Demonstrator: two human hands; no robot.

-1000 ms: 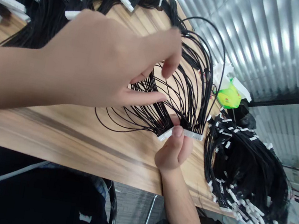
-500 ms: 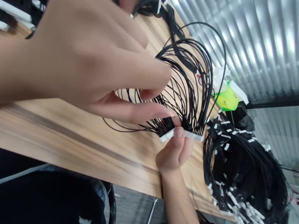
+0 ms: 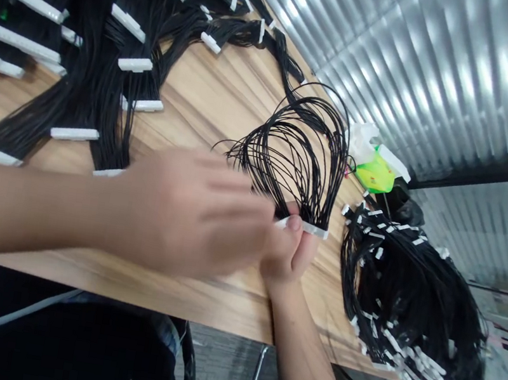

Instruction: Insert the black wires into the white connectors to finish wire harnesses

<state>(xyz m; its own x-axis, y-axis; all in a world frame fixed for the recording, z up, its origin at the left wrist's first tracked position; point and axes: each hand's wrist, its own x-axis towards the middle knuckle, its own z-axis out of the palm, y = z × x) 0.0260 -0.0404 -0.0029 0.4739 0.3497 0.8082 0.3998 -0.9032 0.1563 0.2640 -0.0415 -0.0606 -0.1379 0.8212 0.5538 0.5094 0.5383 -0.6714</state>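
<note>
Pinched in my right hand (image 3: 283, 255), between thumb and fingers, are the white end connectors (image 3: 314, 230) of a black wire harness (image 3: 310, 141). Its many thin wires rise from the connectors and arch in loose loops over the wooden table. My left hand (image 3: 197, 213) comes in from the left with its back towards me, strongly smeared by motion. Its fingertips lie close beside the left end of the connectors and cover part of them. Whether those fingers touch or grip anything is hidden.
Several black wire harnesses with white connectors (image 3: 74, 134) lie at the left and back of the table (image 3: 125, 272). A big heap of harnesses (image 3: 416, 293) sits at the right edge. Beyond it are a green-yellow packet (image 3: 376, 173) and a corrugated metal wall (image 3: 399, 65).
My left hand has swung down and back to the left, uncovering the harnesses behind it. The right hand keeps its hold on the connectors, and the wire loops have shifted slightly.
</note>
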